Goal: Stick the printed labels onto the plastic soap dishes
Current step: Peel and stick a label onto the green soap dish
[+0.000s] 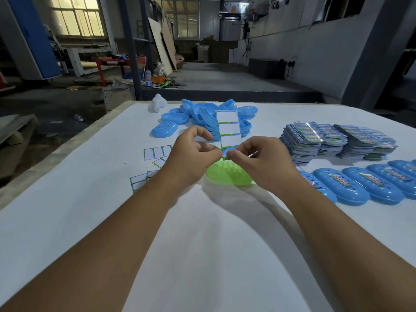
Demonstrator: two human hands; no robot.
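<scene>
On the white tabletop (pixel 202 233) in a dim workshop, your left hand (pixel 193 158) and right hand (pixel 261 163) pinch the label strip (pixel 228 129) upright, long axis vertical, above the green soap dish (pixel 227 176).

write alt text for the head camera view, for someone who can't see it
Both hands, left hand and right hand, pinch a label strip upright above a green soap dish on a white table. Unlabelled blue dishes lie behind; label stacks and labelled dishes lie right.

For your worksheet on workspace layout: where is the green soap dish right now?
In the head view, the green soap dish sits on the white table at centre, directly below both hands and the label strip.
</scene>
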